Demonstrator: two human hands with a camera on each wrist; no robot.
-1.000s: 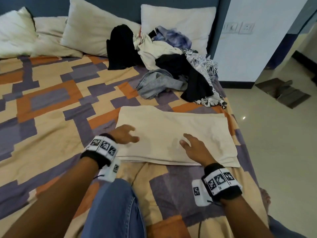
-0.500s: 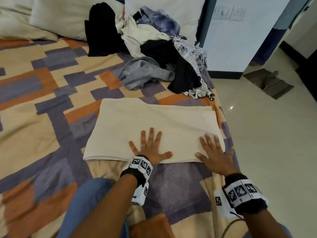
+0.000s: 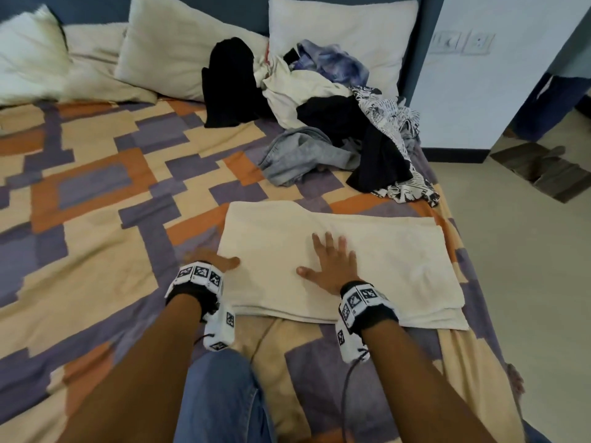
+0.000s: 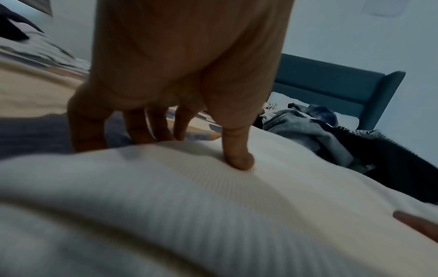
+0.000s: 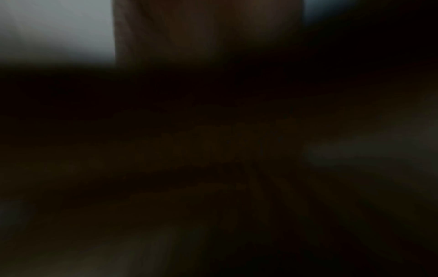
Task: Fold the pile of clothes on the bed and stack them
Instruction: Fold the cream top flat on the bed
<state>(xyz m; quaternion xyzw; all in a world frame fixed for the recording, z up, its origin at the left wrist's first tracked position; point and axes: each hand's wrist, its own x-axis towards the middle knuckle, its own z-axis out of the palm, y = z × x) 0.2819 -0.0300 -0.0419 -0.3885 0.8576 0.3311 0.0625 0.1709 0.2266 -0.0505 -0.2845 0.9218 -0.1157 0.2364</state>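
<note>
A cream cloth (image 3: pixel 383 251), folded into a wide rectangle, lies flat on the patterned bedspread (image 3: pixel 96 219) near the bed's right side. My left hand (image 3: pixel 214 262) is at its left edge: the thumb (image 4: pixel 237 159) presses on top of the cloth (image 4: pixel 213 206), while the fingers (image 4: pixel 151 129) reach down behind the edge with their tips hidden. My right hand (image 3: pixel 332 263) lies flat with spread fingers on the cloth's middle. The unfolded pile of clothes (image 3: pixel 335 123) sits behind, against the pillows. The right wrist view is dark.
Cream pillows (image 3: pixel 179 49) line the headboard. The pile holds a black garment (image 3: pixel 230 81), a grey one (image 3: pixel 300 155) and a black-and-white print (image 3: pixel 393 123). The bed's right edge drops to a pale floor (image 3: pixel 527 282). My jeans-clad knee (image 3: pixel 220 394) rests on the bed.
Both hands were flat on the cloth's near edge. The left hand has slid left to the cloth's left edge, and the right hand has moved left to its middle.
</note>
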